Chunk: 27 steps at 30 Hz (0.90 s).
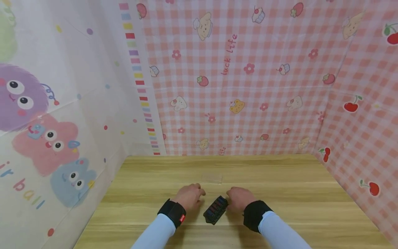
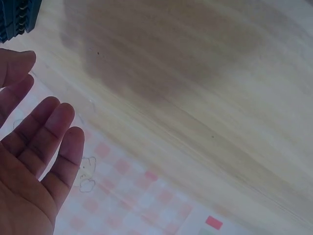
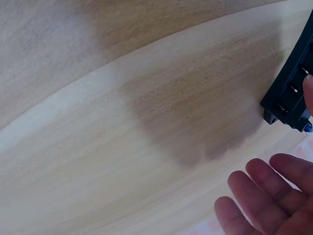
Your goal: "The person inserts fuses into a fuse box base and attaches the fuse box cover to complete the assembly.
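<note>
A black bit holder (image 1: 215, 210) with red and blue pieces in its rows lies slanted between the two hands in the head view. Its end (image 3: 288, 100) shows at the right edge in the right wrist view, and a corner (image 2: 19, 17) at top left in the left wrist view. My right hand (image 1: 240, 200) is close against the holder's right side, fingers loosely bent; whether the thumb touches it I cannot tell. To the holder's left, my left hand (image 1: 189, 197) hovers apart from it, fingers (image 2: 61, 120) relaxed and holding nothing.
A small clear plastic piece (image 1: 212, 178) lies on the wooden table (image 1: 280, 180) beyond the hands. Pink checked cloth (image 1: 236, 86) hangs behind the table, with a white printed cloth (image 1: 93, 103) at the left.
</note>
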Each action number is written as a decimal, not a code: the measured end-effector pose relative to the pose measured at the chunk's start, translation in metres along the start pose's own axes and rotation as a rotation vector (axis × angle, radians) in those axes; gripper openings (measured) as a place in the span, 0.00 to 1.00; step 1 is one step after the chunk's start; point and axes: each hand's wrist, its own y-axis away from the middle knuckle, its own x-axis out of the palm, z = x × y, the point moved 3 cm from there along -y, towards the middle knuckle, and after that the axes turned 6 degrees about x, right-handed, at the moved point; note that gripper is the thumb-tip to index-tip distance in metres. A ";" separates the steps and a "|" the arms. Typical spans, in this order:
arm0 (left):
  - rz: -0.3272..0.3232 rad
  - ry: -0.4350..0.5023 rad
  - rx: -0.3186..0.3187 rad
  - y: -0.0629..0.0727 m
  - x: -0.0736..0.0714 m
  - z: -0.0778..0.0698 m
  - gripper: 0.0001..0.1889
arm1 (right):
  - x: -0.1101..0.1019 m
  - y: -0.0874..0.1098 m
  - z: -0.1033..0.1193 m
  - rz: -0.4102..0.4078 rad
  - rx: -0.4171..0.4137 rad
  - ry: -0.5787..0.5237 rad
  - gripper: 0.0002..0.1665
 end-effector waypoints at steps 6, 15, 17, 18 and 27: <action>-0.001 0.005 -0.030 -0.008 0.000 0.006 0.14 | -0.002 0.002 -0.005 0.004 0.040 -0.018 0.25; 0.017 -0.008 -0.048 -0.025 -0.005 0.015 0.16 | -0.004 0.005 -0.009 0.002 0.061 -0.046 0.26; 0.010 -0.022 -0.049 -0.029 -0.005 0.017 0.16 | -0.004 0.006 -0.010 0.005 0.069 -0.062 0.26; 0.012 -0.024 -0.052 -0.030 -0.005 0.018 0.16 | -0.004 0.006 -0.010 0.010 0.074 -0.069 0.26; 0.022 0.004 -0.105 -0.041 -0.001 0.024 0.16 | -0.004 0.004 -0.012 0.043 0.109 -0.087 0.28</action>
